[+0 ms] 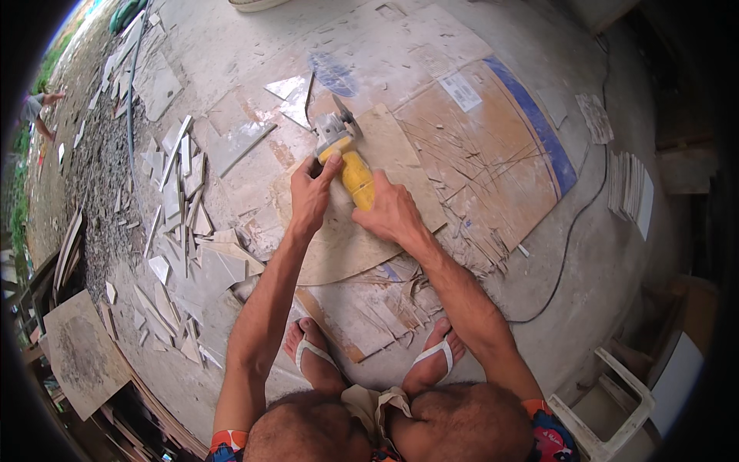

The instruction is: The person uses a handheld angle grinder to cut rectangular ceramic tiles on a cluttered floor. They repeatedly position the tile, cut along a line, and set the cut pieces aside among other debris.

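A yellow angle grinder (356, 175) with a grey metal head lies between my two hands. My left hand (312, 187) is closed round its front part, thumb on the top by the head. Around the rear of the yellow body my right hand (392, 206) is wrapped. The cutting disc (346, 114) points away from me, upright and seen nearly edge-on. Beneath the grinder is a large beige tile or board (327, 250) with a curved near edge; whether the disc touches it I cannot tell. A pale, sharp-cornered tile piece (291, 96) lies just beyond the disc.
Broken tile offcuts (185, 185) are heaped on the left. Scored brown cardboard (493, 146) with a blue stripe lies right. A black cable (573, 239) curves along the floor near stacked tiles (630, 189). My sandalled feet (312, 354) stand close to the cardboard; a white plastic frame (616, 431) is lower right.
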Motion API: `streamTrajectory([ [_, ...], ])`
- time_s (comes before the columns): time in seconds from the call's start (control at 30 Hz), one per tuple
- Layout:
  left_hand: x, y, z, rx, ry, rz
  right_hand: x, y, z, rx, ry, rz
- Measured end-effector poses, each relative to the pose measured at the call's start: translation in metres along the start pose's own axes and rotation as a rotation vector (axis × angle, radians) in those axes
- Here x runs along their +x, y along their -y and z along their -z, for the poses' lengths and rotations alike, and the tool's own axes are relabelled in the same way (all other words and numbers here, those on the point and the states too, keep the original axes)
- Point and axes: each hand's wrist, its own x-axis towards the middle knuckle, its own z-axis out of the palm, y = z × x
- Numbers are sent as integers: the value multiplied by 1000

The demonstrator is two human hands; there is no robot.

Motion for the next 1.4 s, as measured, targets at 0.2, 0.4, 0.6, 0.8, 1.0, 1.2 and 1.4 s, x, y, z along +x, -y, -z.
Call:
streamTrajectory([
  [0.2,1,6,1,32,6,-5,-2,-3,0,-3,3,4],
  [0.4,-5,0,1,63,57,58,-5,-5,1,1,9,-6],
  [0.6,-12,-4,-2,66,56,57,-10,-8,2,10,2,1],
  [0.8,-14,-2,-2,81,58,54,-14,-10,3,9,8,-6],
  [1.0,-19,1,-4,107,36,49,-19,-13,4,5,11,-19],
  [1.2,-22,6,-9,66,10,12,-22,-17,4,-5,11,-14],
  [1.4,-26,4,-7,122,61,76,-25,-23,2,8,0,-4],
])
